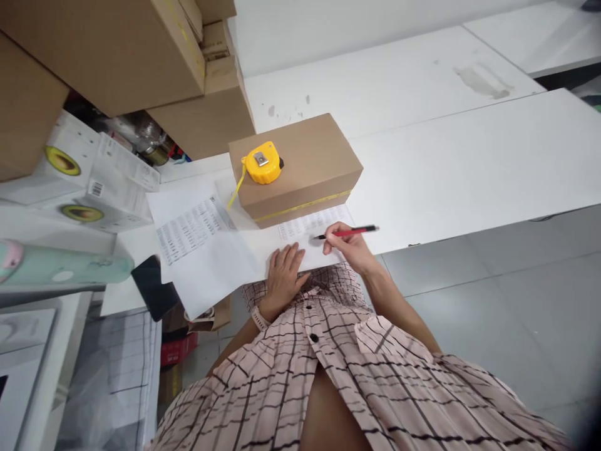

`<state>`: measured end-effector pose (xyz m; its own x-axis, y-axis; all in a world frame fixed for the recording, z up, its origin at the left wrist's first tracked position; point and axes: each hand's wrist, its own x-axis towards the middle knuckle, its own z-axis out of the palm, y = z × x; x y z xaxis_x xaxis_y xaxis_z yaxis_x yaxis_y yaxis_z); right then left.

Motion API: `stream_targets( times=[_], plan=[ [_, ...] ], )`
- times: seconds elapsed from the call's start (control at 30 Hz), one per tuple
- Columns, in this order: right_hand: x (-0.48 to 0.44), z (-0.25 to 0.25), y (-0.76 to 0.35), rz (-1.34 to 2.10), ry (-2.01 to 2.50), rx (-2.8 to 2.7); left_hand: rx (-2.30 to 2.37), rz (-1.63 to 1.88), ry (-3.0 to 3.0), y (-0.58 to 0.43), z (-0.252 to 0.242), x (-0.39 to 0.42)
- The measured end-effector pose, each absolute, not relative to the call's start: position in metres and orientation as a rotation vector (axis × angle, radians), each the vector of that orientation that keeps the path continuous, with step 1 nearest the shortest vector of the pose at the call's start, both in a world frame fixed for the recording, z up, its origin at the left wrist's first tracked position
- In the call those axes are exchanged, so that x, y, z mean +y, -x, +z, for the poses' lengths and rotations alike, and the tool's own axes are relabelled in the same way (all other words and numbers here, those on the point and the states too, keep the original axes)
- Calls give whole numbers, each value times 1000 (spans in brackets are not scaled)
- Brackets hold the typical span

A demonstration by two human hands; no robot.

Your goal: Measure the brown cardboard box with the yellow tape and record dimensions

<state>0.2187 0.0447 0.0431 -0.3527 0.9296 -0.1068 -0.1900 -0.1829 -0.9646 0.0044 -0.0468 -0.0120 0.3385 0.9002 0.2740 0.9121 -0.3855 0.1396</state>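
Observation:
My right hand [345,243] grips a red and black pen [352,232], its tip close to a printed sheet [307,241] at the table's front edge. Whether the tip touches the paper I cannot tell. Flat on the left part of that sheet lies my left hand [284,269], fingers stretched out and holding nothing. Just behind the sheet stands a closed brown cardboard box [310,163], covering part of the paper. A yellow tape measure [263,164] rests on the box's top, with a short length of its tape hanging over the left side.
Left of the box are more printed papers [201,250] and a dark phone-like slab [154,287] at the edge. A mint-green bottle [70,263], white avocado-printed boxes [98,188] and large stacked cartons [107,50] crowd the left. The white table [446,163] extends right.

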Motion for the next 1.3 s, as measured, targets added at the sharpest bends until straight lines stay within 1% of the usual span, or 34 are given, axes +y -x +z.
stream_targets(
  times=[0.1, 0.2, 0.33, 0.5, 1.3],
  plan=[
    [54, 24, -166, 1499, 1087, -1173, -1780, -406, 2500, -8, -9, -41],
    [61, 11, -140, 1443, 1098, -1225, -1810, -372, 2494, -11, -7, -41],
    [63, 7, -137, 1442, 1090, -1335, -1835, -335, 2500, -12, -8, -44],
    [61, 7, -141, 1231, 1176, -1451, -1827, -353, 2505, -13, -10, -44],
    [62, -2, -136, 1093, 1244, -1541, -1793, -367, 2518, -11, -15, -44]
  ],
)
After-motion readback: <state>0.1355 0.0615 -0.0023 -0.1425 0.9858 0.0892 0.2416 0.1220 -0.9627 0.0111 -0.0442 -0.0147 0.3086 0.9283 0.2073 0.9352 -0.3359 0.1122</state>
